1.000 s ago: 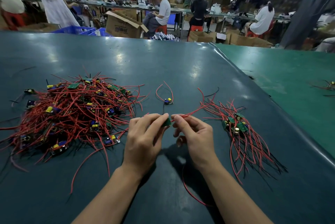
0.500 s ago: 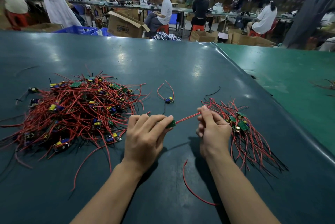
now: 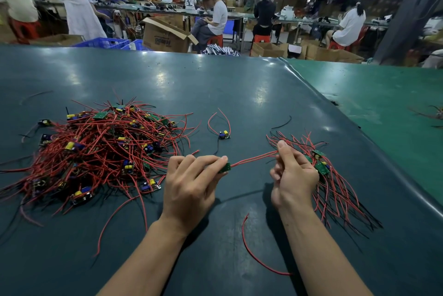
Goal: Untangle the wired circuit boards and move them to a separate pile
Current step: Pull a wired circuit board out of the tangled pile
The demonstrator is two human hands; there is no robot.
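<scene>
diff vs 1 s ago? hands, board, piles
The right hand slid rightward along the red wires, away from the left hand, drawing them straight toward the sorted pile. The left hand kept its pinch on the green circuit board. Tangled pile and the lone board stayed put.

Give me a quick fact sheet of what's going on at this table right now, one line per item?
Left hand: pinches a small green circuit board
Right hand: grips that board's red wires, stretched straight between the hands
Tangled pile: large heap of boards and red wires, left of the hands
Sorted pile: smaller bundle with wires lying roughly parallel, beside the right hand
Lone board: lies by itself between the piles
Loose red wire: on the table near the right forearm
</scene>
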